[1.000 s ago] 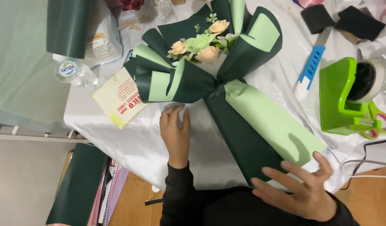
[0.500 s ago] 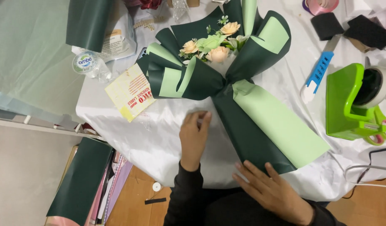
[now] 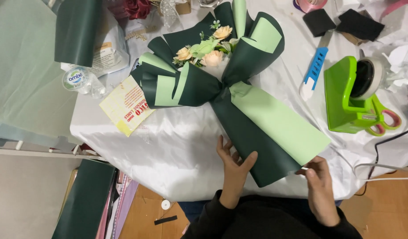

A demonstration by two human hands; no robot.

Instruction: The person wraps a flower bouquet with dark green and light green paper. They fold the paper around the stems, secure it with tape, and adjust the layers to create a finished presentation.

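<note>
Both hands work the bouquet (image 3: 239, 110) wrap's lower edge: left hand (image 3: 234, 164) spread flat, right hand (image 3: 319, 177) pinching.

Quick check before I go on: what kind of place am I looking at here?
Probably a florist's worktable. A bouquet wrapped in green paper lies on the white-covered table, with a tape dispenser, scissors and paper rolls around it.
</note>
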